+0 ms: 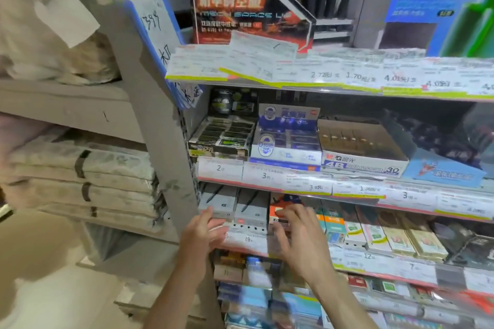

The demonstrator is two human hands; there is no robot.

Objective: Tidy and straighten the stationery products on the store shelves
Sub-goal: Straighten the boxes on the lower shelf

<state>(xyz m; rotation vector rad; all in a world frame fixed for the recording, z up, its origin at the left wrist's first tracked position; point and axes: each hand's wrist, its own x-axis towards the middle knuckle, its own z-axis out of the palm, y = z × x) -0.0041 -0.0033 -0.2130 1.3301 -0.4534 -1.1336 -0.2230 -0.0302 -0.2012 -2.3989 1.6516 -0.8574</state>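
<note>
Two grey pen boxes [235, 205] stand side by side at the left end of the third shelf, with an orange box [278, 212] to their right. My left hand [204, 232] reaches to the left grey box, its thumb and fingers touching the box's front lower corner. My right hand [299, 235] is spread in front of the orange box with fingers extended, covering most of it. Motion blur hides whether either hand grips anything.
Above, a shelf holds a black-green box [222, 139], a blue-white box [288, 141] and a brown 4B carton [363, 147]. Rows of small packs [387, 238] fill the third shelf to the right. Price tags [267, 176] line the shelf edges. A grey upright [160, 128] stands left, with folded textiles [80, 181] beyond.
</note>
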